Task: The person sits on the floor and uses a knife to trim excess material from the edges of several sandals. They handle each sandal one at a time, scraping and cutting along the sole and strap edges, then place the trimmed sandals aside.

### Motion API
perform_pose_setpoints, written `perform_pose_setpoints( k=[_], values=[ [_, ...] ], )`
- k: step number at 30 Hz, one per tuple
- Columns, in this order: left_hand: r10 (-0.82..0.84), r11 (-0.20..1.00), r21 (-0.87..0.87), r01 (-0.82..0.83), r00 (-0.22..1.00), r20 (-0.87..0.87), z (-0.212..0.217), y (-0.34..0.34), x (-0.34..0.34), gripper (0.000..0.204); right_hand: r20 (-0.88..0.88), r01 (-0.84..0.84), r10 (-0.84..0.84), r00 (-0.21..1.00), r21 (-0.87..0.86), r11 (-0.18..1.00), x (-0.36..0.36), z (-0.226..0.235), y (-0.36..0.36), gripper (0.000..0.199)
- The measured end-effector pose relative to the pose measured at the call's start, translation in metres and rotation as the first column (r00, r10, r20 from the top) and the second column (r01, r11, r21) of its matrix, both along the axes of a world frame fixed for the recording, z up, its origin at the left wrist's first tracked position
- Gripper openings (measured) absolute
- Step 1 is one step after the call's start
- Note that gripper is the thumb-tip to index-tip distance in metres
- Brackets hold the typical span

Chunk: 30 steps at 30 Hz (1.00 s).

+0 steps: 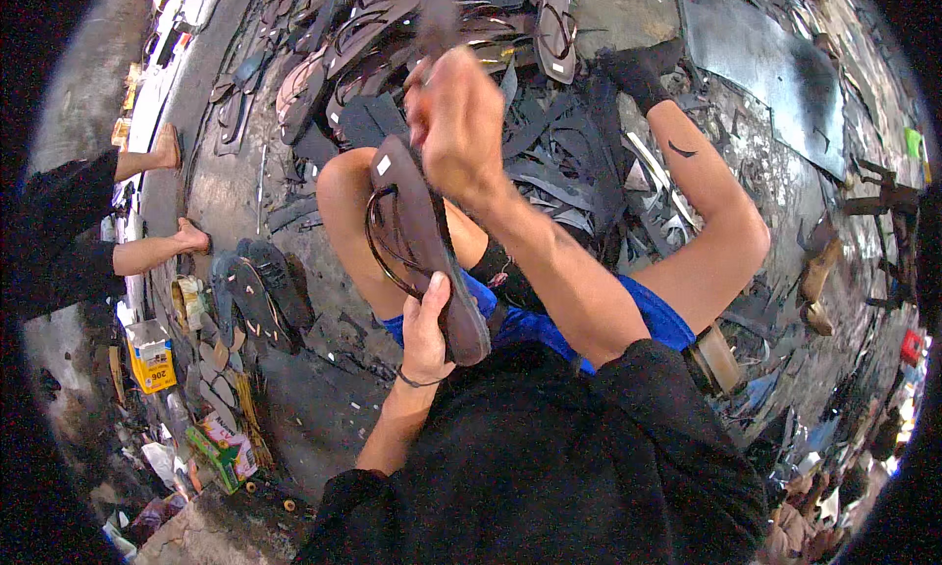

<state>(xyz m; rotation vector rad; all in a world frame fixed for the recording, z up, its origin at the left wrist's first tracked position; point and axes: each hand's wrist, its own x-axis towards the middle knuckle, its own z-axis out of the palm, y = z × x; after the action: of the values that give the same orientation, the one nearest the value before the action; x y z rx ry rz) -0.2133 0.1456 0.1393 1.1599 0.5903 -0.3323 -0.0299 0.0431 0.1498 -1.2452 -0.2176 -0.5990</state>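
A dark brown flip-flop (424, 212) with glossy black straps and a small white label stands tilted over my lap. My left hand (428, 322) grips it near its lower end, with the thumb on the footbed. Beside the upper end of the flip-flop, my right hand (459, 124) is closed in a raised fist. A blurred grey shape (439, 21) rises above that fist; its kind is too smeared to make out. Thin dark scraps of sheet (554, 163) lie on the floor beyond my hands.
Many flip-flops (368, 35) are heaped at the far side, with one pale-soled flip-flop (556, 35) at their right. A dark sheet (765, 70) lies far right. More sandals (257, 290), a yellow box (150, 357) and a green box (224, 452) are at left, near another person's feet (191, 236).
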Motion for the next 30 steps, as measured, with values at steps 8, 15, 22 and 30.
perform_pose_setpoints(
  k=[8, 15, 22, 30],
  values=[
    [-0.091, 0.993, 0.097, 0.074, 0.978, 0.188, -0.025, 0.007, 0.015, 0.033, -0.322, -0.254, 0.186, 0.928, -0.184, 0.950, -0.125, -0.006, -0.019, 0.022],
    [0.112, 0.990, 0.060, -0.124, 0.978, 0.177, 0.013, -0.005, 0.073, 0.029, -0.590, -0.100, 0.416, 0.692, 0.493, 0.865, -0.187, 0.007, -0.048, 0.056],
    [0.090, 0.993, -0.105, -0.056, 0.928, 0.361, 0.040, 0.010, 0.237, 0.056, -0.786, 0.657, -0.327, 0.524, 0.129, 0.743, -0.215, 0.013, -0.202, 0.060],
    [0.332, 0.910, 0.089, -0.405, 0.840, 0.429, -0.005, 0.158, 0.198, 0.061, -0.728, 0.674, -0.480, 0.489, -0.034, 0.738, -0.257, -0.025, -0.248, 0.041]
  ],
)
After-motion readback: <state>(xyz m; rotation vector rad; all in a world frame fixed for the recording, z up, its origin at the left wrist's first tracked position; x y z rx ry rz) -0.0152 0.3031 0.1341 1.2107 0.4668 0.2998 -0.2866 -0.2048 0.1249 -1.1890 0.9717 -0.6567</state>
